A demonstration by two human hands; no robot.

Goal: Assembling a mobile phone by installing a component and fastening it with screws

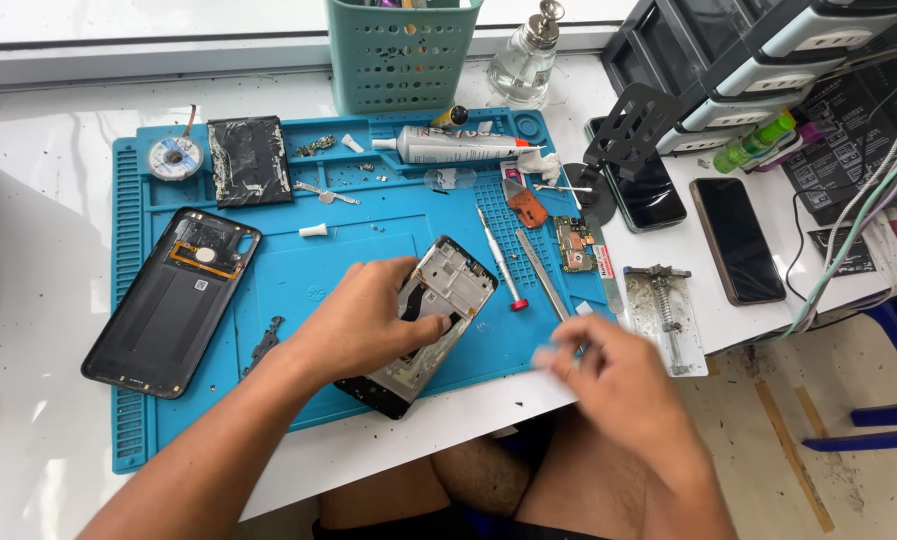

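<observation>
Opened phone frame (431,318), internals up, tilted diagonally, flat on blue mat's front edge.

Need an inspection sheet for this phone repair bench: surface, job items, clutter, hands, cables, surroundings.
Surface: blue repair mat on white table.
Job's things: opened phone frame on mat; back cover lies to its left.
Clutter: glue tube, screwdriver, circuit board, battery, two phones.
Hands: left hand grips frame; right hand blurred, contents unclear.
Cables: bundle at right.
Surroundings: teal basket, drawer unit.
</observation>
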